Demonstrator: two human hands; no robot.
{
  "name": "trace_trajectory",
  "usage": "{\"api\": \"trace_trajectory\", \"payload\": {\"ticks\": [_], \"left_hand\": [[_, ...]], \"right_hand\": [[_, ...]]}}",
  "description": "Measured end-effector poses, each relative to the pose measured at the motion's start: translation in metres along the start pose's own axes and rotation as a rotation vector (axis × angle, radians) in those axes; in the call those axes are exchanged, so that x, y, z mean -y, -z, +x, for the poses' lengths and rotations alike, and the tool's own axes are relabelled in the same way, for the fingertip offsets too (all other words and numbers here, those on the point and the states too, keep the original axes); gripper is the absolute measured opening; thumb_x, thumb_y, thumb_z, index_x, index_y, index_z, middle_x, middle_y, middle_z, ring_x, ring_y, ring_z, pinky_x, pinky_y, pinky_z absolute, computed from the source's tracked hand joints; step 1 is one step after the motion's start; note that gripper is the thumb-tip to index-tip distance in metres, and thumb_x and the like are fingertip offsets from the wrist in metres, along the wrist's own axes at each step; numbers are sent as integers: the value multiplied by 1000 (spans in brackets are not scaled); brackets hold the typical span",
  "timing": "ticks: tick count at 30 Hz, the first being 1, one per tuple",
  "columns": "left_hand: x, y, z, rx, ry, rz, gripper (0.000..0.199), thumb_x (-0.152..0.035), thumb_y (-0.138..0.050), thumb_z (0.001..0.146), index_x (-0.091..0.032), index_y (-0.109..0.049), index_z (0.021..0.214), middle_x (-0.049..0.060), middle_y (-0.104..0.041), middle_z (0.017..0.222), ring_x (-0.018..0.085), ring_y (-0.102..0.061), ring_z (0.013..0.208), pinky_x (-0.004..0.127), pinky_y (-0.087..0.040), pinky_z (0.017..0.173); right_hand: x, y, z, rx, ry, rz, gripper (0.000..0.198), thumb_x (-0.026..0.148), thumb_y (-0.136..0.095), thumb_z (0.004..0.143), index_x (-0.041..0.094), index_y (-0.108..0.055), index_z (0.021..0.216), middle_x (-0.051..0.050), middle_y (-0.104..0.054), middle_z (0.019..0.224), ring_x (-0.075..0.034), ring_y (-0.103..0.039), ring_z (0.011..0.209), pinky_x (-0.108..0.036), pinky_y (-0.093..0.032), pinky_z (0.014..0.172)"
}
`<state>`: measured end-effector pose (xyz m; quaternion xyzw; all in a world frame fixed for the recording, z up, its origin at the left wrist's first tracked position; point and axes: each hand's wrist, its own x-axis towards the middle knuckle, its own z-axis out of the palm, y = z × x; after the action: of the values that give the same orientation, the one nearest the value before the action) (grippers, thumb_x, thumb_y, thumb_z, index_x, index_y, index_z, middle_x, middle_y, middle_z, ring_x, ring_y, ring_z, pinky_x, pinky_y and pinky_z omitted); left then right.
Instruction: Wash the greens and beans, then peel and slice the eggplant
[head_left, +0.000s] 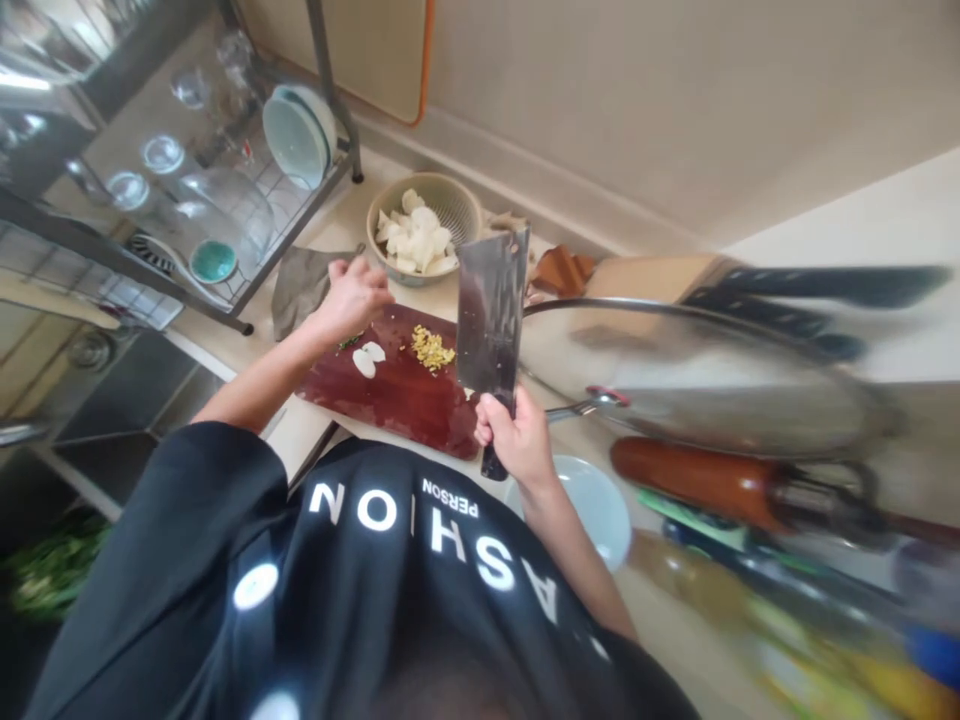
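Observation:
A cleaver [484, 315] stands nearly upright above the right end of the dark red cutting board [397, 400]. My right hand [517, 435] is wrapped round its handle. Over the far left corner of the board hovers my left hand [358, 293], its fingers loosely bent, with nothing seen in them. Beneath it on the board lie a few white slices [367, 358] and some green bits. Finely chopped yellow pieces [433, 348] form a small heap left of the blade. Behind the board, a colander [463, 200] holds several white chunks [416, 238].
A dish rack [300, 235] with glasses and bowls stands at left, beside a grey cloth [296, 285]. On the right are a large glass lid [675, 380], a knife block [652, 278], a light blue bowl [600, 510] and blurred bottles. The sink [112, 400] is at far left.

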<state>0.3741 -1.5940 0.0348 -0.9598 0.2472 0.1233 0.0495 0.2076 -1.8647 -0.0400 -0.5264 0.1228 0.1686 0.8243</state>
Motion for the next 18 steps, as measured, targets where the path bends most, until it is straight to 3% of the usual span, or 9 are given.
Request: {"api": "trace_trajectory", "payload": {"ticks": [2, 4, 9, 13, 18], "left_hand": [[-18, -7, -34, 197, -85, 37, 16, -16, -65, 89, -22, -78, 96, 12, -70, 104, 34, -51, 111, 57, -33, 95], [-31, -18, -56, 290, -124, 81, 23, -13, -59, 92, -22, -76, 106, 14, -69, 110, 32, -51, 107, 53, -35, 91], [-34, -36, -60, 335, -103, 208, 33, -11, -47, 98, -20, -70, 120, 17, -64, 116, 32, -50, 106, 48, -39, 86], [-31, -36, -58, 404, -99, 255, 24, -16, -51, 97, -17, -75, 99, 17, -63, 110, 32, -52, 106, 50, -40, 87], [-32, -28, -63, 372, -132, 155, 19, -14, -59, 91, -19, -76, 84, 12, -69, 99, 28, -58, 101, 45, -42, 90]], "right_hand": [[-8, 1, -9, 11, -26, -3, 39, 53, -68, 87, 24, -42, 83, 10, -49, 61, -5, -44, 42, -19, -40, 39], [-16, 1, -15, 21, -46, 0, 40, 54, -68, 87, 24, -42, 82, 10, -48, 60, -5, -44, 41, -19, -39, 39], [-31, 4, -26, 69, -82, -43, 40, 55, -67, 86, 23, -44, 83, 9, -49, 60, -5, -44, 42, -19, -39, 39], [-41, 11, -36, 103, -109, -90, 40, 57, -66, 86, 22, -46, 86, 9, -49, 61, -5, -44, 43, -19, -38, 40], [-53, 20, -49, 72, -153, -79, 43, 60, -66, 84, 22, -46, 88, 9, -48, 61, -5, -42, 43, -20, -39, 41]]}}
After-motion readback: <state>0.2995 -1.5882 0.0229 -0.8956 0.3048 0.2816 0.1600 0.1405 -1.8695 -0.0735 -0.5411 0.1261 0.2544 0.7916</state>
